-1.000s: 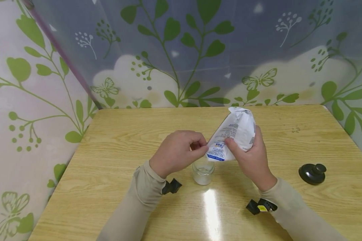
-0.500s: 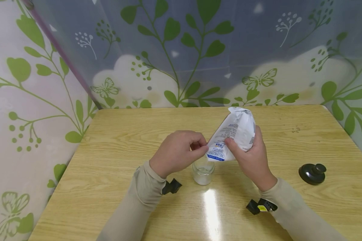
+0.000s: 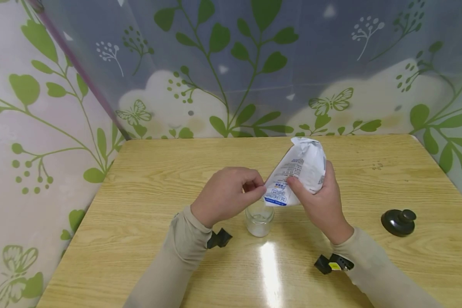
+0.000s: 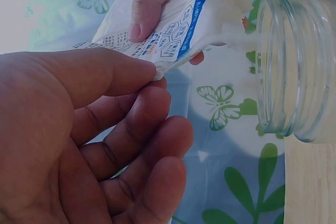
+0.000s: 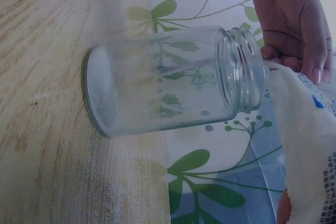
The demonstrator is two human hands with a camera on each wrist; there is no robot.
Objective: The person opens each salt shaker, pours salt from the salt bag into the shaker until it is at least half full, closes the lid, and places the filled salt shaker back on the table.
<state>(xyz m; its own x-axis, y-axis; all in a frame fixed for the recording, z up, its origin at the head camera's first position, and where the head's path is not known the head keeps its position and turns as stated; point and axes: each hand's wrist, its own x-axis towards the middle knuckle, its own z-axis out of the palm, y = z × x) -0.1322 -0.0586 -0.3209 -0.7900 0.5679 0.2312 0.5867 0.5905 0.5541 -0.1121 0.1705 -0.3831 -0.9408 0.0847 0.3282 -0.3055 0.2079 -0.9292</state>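
A white plastic bag [image 3: 304, 167] with blue print is tipped, its mouth down over a glass jar [image 3: 259, 223]. My right hand [image 3: 325, 204] grips the bag's body, thumb across the printed side. With thumb and forefinger, my left hand [image 3: 227, 192] pinches the corner of the bag's mouth; its other fingers curl loosely in the left wrist view. A pale stream of fine grains runs from the bag toward the jar's open rim [image 4: 268, 66]. White grains [image 5: 102, 90] form a shallow layer at the jar's bottom. The jar stands upright on the table.
A black round lid with a knob [image 3: 398, 222] lies on the wooden table [image 3: 158, 171] at the right. Fine white grains [image 5: 89, 166] are scattered on the table around the jar's base. Patterned cloth walls [image 3: 223, 85] stand behind and beside the table.
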